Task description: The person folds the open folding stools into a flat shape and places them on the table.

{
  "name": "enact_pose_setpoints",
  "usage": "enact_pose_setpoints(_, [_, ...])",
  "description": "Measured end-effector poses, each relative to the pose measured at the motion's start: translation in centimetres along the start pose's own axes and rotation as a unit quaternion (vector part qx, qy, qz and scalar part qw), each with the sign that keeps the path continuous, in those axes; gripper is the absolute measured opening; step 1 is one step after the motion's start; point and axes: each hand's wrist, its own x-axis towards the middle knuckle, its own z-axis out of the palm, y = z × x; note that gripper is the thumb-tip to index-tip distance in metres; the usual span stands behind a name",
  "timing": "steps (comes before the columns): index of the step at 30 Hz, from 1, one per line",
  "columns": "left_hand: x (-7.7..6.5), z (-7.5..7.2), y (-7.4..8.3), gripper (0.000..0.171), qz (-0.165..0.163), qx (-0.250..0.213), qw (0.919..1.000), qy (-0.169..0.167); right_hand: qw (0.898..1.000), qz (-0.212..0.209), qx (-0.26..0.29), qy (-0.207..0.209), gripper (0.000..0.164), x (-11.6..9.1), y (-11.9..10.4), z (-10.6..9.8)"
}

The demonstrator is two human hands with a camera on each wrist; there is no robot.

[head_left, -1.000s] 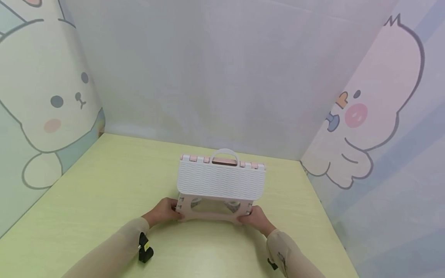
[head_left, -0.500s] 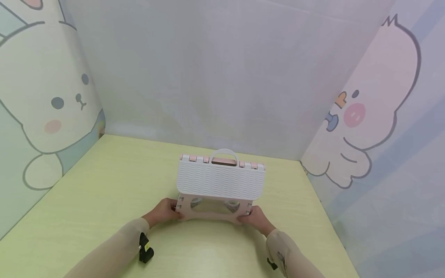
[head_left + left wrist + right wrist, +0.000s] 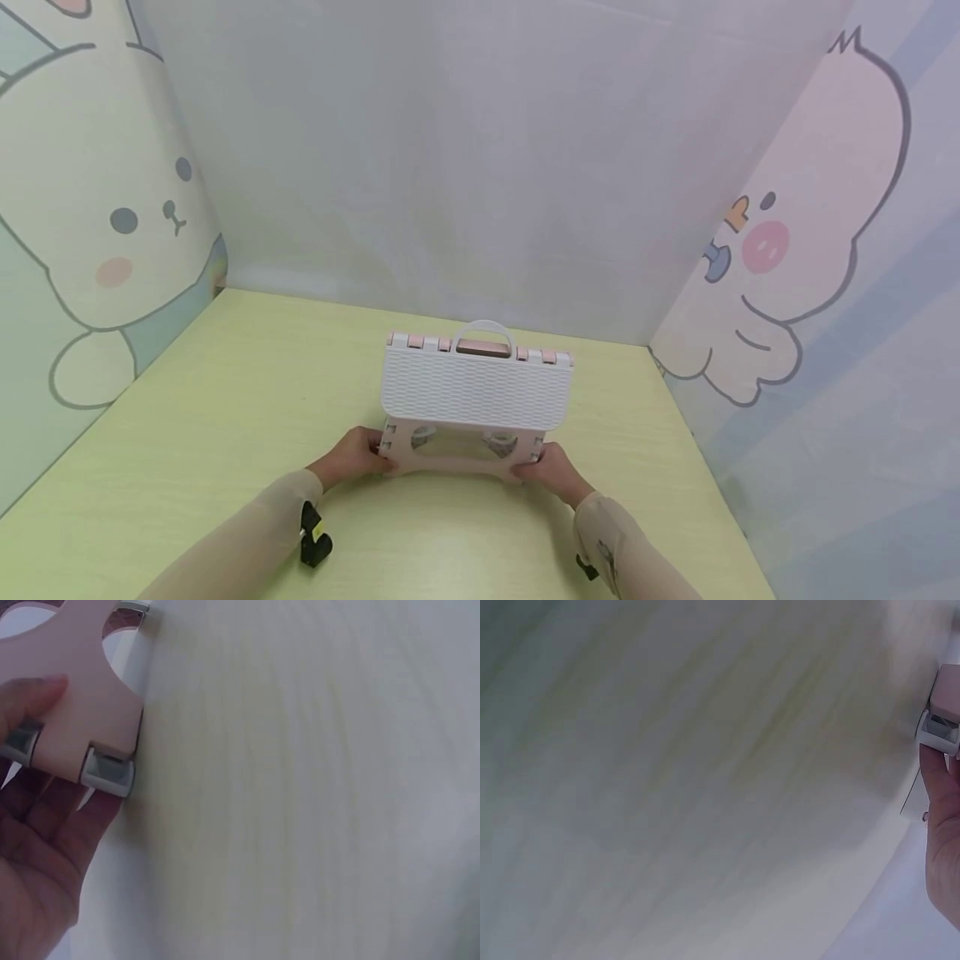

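A white and pink folding step stool (image 3: 476, 387) stands near the middle of the table in the head view. Its white textured half-panel faces me, and a looped handle rises at the back edge. My left hand (image 3: 354, 456) grips the lower left side of the pink leg panel. In the left wrist view the thumb lies on the pink leg (image 3: 86, 712) and the other fingers curl behind its hinges. On the lower right side, my right hand (image 3: 555, 473) holds the same panel. The right wrist view catches only part of this hand (image 3: 945, 825), at a white hinge (image 3: 937, 733).
The pale yellow table (image 3: 300, 358) spreads around the stool. A grey-white curtain wall (image 3: 465, 167) closes the back, and printed cartoon panels (image 3: 795, 275) flank both sides. Black wrist devices (image 3: 313, 535) hang under the sleeves.
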Motion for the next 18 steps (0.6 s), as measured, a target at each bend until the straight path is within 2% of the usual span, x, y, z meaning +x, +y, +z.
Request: enact_pose_setpoints(18, [-0.16, 0.01, 0.00, 0.024, 0.003, 0.001, 1.0000, -0.004, 1.000, 0.001, -0.005, 0.001, 0.040, -0.32, -0.47, 0.03])
